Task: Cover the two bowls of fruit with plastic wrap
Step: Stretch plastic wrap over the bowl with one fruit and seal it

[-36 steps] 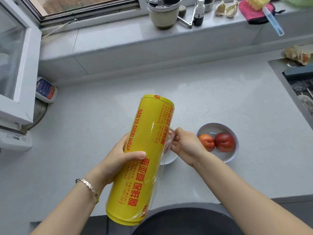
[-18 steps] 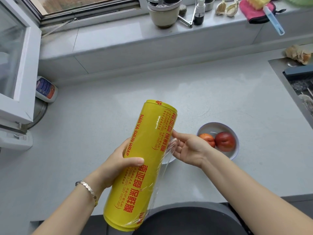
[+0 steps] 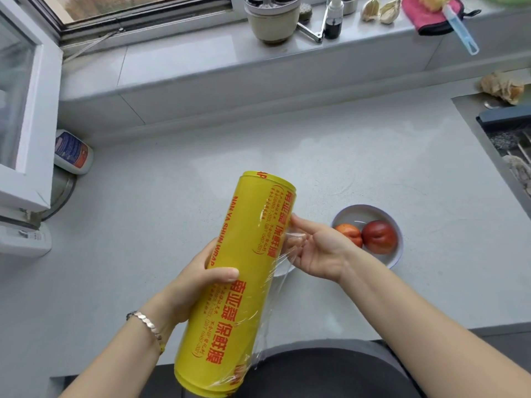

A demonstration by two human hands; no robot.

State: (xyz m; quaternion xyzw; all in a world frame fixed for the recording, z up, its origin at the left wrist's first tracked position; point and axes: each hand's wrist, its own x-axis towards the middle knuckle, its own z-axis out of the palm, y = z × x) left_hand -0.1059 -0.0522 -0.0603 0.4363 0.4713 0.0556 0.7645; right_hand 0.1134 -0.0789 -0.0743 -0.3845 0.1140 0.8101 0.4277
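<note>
My left hand (image 3: pixel 201 280) grips the roll (image 3: pixel 247 271); my right hand (image 3: pixel 319 248), fingers (image 3: pixel 304 225) nearly straight, touches loose film (image 3: pixel 284 255) unpinched; I judge it may cling back onto the roll.

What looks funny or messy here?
Only the plastic film: its loose edge hangs crinkled off the yellow roll that the left hand grips, touching the right hand. The fruit bowl sits upright, nothing spilled.

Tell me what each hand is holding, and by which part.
The left hand grips the yellow plastic wrap roll around its middle. The right hand holds nothing: its straight fingers touch the loose film at the roll's right side.
</note>
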